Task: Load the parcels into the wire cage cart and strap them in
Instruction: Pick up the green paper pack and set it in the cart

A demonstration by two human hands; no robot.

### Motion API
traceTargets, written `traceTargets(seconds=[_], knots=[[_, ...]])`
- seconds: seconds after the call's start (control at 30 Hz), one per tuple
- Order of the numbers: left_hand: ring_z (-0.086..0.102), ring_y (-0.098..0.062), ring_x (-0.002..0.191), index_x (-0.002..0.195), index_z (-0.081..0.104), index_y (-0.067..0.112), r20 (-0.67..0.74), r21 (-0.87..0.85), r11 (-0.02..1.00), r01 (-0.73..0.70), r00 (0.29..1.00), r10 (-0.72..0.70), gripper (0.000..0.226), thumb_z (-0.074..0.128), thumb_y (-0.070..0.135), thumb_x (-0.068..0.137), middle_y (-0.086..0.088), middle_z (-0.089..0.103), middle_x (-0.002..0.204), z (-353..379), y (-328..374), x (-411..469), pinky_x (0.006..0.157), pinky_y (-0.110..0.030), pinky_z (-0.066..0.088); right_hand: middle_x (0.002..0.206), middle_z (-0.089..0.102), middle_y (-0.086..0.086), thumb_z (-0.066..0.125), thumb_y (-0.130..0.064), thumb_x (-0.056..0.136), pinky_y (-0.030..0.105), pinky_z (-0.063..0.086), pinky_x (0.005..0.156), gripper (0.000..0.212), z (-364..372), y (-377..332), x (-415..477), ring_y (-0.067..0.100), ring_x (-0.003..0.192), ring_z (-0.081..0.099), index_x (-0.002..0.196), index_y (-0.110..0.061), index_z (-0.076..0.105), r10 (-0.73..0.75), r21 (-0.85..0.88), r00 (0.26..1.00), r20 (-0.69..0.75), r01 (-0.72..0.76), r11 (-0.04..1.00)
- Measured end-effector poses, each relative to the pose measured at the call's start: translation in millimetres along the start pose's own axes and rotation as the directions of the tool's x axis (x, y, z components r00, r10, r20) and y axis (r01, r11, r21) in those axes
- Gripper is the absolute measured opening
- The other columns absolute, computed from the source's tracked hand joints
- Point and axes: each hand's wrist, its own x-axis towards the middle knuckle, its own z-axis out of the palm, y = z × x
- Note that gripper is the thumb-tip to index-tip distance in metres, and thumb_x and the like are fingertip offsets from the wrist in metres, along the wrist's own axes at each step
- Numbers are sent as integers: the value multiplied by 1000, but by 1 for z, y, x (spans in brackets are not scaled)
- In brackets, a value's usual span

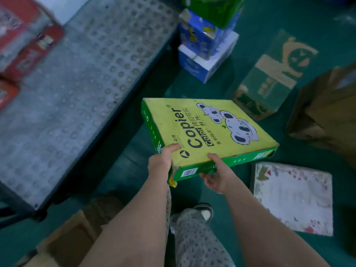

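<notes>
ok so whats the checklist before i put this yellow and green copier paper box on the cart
1. Grip on the flat yellow-and-green copier paper box: left hand holds the near corner and right hand holds the near edge, thumbs on top. Ok.
2. Box condition: the corner by the left hand is torn, with a flap hanging. Not ok.
3. Landing spot: the perforated grey metal cart deck has a bare stretch beside the red boxes. Ok.
4. Footing: a brown cardboard carton lies on the floor near the cart's corner. Not ok.
5. Cage walls and strap: not in view. Cannot tell.
</notes>
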Motion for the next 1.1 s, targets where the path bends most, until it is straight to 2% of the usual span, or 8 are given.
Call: traceTargets(seconds=[0.2,0.33,0.43,0.63,0.77,0.93,1.03,1.1], knots=[[66,-24,83,91,61,12,-21,-267,964,5,1000,-11,65,80,51,42,-6,69,92,-81,18,-3,85,-36,51,94,60,17,71,-32,80,22,50,51,51,79,-1,-28,21,73,61,118,-9,45,-43,-189,997,63,54,980],[64,-21,80,89,60,13,-30,-440,898,-2,999,-12,46,80,42,60,-5,69,88,-136,30,1,80,-33,49,107,64,18,76,-31,73,21,48,45,67,139,8,-39,22,70,62,128,-10,44,-125,-252,986,112,150,956],[63,-19,76,90,61,13,-30,-514,856,-51,999,42,35,76,35,69,-4,69,84,-181,46,9,69,-29,47,110,64,19,78,-28,72,23,51,48,67,192,9,-47,24,73,65,128,-11,45,-152,-289,974,165,196,937],[65,-24,79,99,61,11,-93,-614,784,-97,994,51,36,73,33,73,-8,71,93,-282,63,53,82,-35,51,111,62,21,81,-25,69,27,55,58,63,312,25,-37,27,77,66,123,-8,53,-102,-468,956,276,226,854],[65,-30,98,104,62,13,-148,-678,727,-104,989,4,42,74,35,70,-9,71,102,-337,52,91,97,-45,47,111,63,21,82,-22,69,26,56,55,64,384,51,-12,27,75,67,122,-4,52,-52,-555,945,323,234,799],[64,-30,98,106,63,17,-211,-738,661,-135,977,-36,34,68,34,77,-10,70,106,-380,35,135,97,-45,46,112,65,13,80,-20,72,25,59,60,59,445,84,21,27,88,69,123,-9,53,40,-635,925,379,228,738],[64,-28,83,106,62,13,-245,-749,636,-185,969,-7,28,64,28,82,-8,71,92,-401,28,159,81,-38,51,115,63,12,76,-29,77,30,59,75,47,463,100,47,25,92,67,118,-14,56,158,-754,898,412,238,612],[64,-27,79,107,62,12,-289,-725,654,-213,957,-8,27,63,25,83,-8,71,87,-417,19,175,75,-35,51,122,59,9,71,-41,81,33,56,83,49,472,110,64,21,94,65,122,-20,53,238,-861,874,423,306,407]])
